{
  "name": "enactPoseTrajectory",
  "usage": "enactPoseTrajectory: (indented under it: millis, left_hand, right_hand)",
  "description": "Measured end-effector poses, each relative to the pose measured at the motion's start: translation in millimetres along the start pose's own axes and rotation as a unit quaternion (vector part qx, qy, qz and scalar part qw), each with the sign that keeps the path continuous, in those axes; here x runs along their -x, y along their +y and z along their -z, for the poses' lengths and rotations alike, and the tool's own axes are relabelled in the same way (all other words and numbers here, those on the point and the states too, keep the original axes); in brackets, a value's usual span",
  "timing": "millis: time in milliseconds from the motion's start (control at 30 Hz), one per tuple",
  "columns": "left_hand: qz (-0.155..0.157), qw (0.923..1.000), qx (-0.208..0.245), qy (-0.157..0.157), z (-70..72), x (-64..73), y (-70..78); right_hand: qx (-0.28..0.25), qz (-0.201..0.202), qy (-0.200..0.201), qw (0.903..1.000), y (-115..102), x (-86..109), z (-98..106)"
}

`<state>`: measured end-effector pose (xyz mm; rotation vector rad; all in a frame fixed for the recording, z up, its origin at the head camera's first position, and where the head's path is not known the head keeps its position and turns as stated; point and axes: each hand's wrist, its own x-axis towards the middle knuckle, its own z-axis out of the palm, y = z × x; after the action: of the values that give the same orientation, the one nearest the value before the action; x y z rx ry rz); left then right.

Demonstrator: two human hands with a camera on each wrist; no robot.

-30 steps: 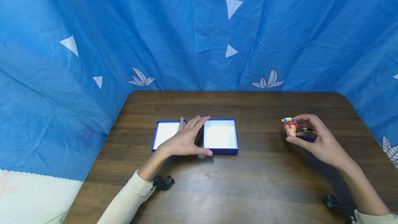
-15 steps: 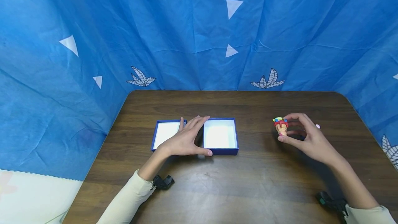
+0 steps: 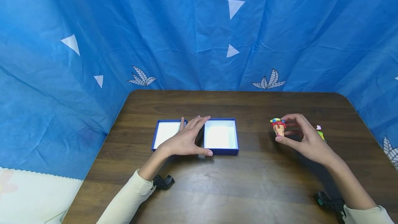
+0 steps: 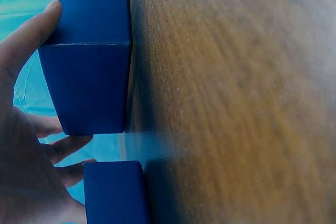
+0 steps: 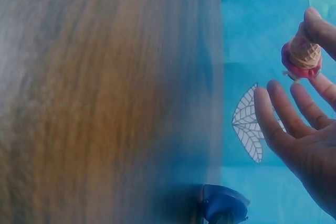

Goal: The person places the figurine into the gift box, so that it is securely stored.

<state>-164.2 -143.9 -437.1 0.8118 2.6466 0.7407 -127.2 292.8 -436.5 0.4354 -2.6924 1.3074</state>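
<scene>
In the head view, my right hand (image 3: 306, 141) pinches a small toy ice cream cone (image 3: 279, 130) between thumb and fingertips, above the table. Its waffle cone points down, with red, blue and yellow on top. The right wrist view shows the toy cone (image 5: 304, 56) between thumb and index finger, the other fingers spread. My left hand (image 3: 183, 141) spans the left side of an open blue box (image 3: 221, 151) with a white inside. Its thumb lies at the front wall and the index finger at the back corner. Under that hand, a shallow blue tray or lid (image 3: 166, 132) is partly hidden.
A second small toy (image 3: 319, 132), brown, pink and yellow-green, stands behind the right hand, partly hidden. A blue object (image 5: 226, 203) shows at the bottom of the right wrist view. A blue curtain (image 3: 199, 37) borders the wooden table (image 3: 236, 189).
My right hand has moved left with the toy ice cream cone, uncovering more of the second toy behind it. The left hand stays at the box.
</scene>
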Motion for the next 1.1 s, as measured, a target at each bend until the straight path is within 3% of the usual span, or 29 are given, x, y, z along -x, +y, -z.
enactPoseTrajectory:
  millis: [633, 900, 1100]
  left_hand:
    - [-0.001, 1.0, 0.005, 0.0, -0.3, -0.6, 0.8]
    - [0.002, 1.0, 0.005, -0.003, -0.2, -0.4, 1.0]
    - [0.001, 1.0, 0.004, -0.003, 0.3, -0.4, 1.2]
  right_hand:
    - [0.025, 0.004, -0.028, 0.9993, -12.0, -4.7, -17.1]
    - [0.02, -0.016, -0.032, 0.9991, -22.1, -10.7, -26.9]
    - [0.022, -0.003, -0.035, 0.9991, -27.7, -16.0, -30.2]
